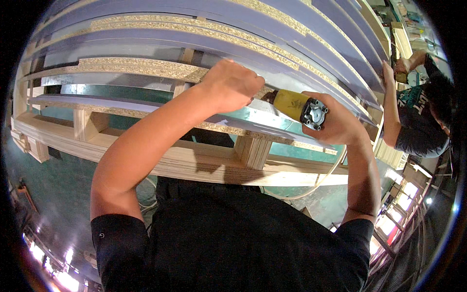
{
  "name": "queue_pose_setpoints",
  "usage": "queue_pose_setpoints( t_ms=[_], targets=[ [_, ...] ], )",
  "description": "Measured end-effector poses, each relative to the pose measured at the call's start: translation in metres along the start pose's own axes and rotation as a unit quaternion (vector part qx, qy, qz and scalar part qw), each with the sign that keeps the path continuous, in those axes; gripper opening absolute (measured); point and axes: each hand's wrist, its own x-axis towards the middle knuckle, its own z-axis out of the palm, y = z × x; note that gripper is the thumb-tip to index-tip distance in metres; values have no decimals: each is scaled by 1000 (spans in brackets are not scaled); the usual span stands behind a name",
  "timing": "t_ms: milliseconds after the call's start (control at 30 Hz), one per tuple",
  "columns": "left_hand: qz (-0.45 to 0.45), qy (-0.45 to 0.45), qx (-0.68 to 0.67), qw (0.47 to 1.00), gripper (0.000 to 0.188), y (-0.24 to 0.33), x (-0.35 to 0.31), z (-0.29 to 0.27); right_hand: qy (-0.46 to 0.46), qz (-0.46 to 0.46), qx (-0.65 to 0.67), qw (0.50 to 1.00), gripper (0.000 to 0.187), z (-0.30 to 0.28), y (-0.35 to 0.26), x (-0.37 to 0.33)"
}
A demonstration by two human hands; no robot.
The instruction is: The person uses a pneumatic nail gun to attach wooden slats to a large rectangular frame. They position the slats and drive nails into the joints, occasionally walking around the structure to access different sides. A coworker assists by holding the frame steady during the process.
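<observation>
Right hand (pixel 335 119) gripping round yellow-and-silver metal tool (pixel 292 104), long body pointing far left, left hand (pixel 232 83) curled by long tan wood strip (pixel 146 67), grip unclear

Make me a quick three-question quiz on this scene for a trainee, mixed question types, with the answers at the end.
1. Multiple choice: which hand holds the yellow tool? A: left. B: right. C: neither.
2. True or false: the other person is at the picture's left side.
3. Fill in the blank: the left hand is ____, not spread flat.

Key: 1. B, the right hand. 2. False; they are at the right side. 3. Curled.
</observation>
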Motion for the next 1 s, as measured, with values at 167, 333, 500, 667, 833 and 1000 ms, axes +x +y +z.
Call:
queue_pose_setpoints(
  t_ms=[167, 333, 500, 667, 833, 1000],
  targets=[
    [-4, -2, -28, 1000, 27, -1, 1, 0, -20, 24, 28, 999, 75, -2, -2, 2],
    [2, 13, -33, 999, 26, -2, 0, 2, -21, 43, 40, 998, 75, -3, 2, 0],
    [13, 44, -49, 998, 25, -6, 0, 7, -3, -24, -30, 999, 76, 0, 24, -9],
    [11, 54, -61, 997, 23, -6, -2, 4, 43, -13, 9, 999, 63, 3, 20, -12],
    [19, 47, -52, 997, 25, -8, -2, 5, 32, 120, 66, 990, 52, -17, -11, -8],
    [26, 56, -35, 997, 33, -33, -34, -34, 81, 145, 112, 980, 60, -32, -17, 0]
  ],
)
